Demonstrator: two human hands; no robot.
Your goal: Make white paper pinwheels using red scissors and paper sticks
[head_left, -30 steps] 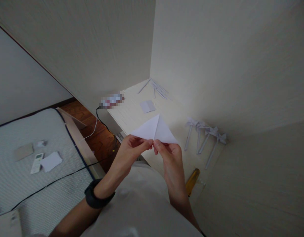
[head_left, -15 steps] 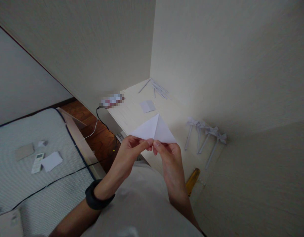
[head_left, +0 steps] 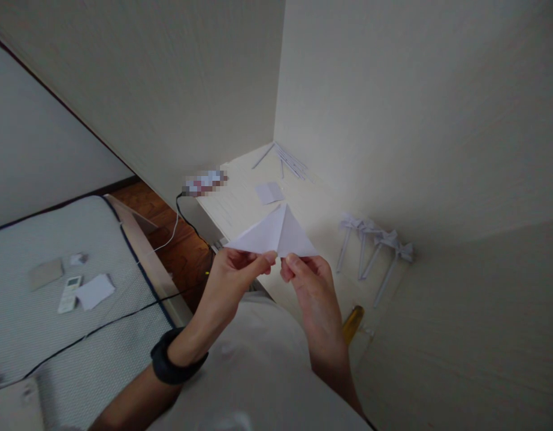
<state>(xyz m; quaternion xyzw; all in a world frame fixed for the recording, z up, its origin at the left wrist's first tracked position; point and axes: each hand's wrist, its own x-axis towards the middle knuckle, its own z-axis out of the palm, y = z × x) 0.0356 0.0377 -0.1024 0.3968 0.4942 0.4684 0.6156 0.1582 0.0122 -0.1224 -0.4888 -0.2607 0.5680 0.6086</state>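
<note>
A white sheet of paper point(head_left: 276, 233), folded to a triangle with a crease down its middle, is held up over the near part of the white table point(head_left: 312, 287). My left hand point(head_left: 240, 269), with a black band on its wrist, pinches the lower edge left of the crease. On the other side, my right hand point(head_left: 307, 275) grips the same edge between thumb and fingers. Just beyond the triangle's tip lies a small creased square of paper point(head_left: 269, 193). The fingers under the sheet are partly hidden.
Several paper sticks with folded bows point(head_left: 377, 236) lie at the right wall. Thin paper sticks point(head_left: 292, 161) rest in the far corner. A yellow-brown object point(head_left: 353, 323) sits by my right forearm. At left, a bed point(head_left: 123, 347) bears a remote control point(head_left: 70, 294) and papers point(head_left: 95, 291).
My thumbs have moved slightly apart along the lower edge, the right one shifting rightward. The folded paper has moved a little to the left.
</note>
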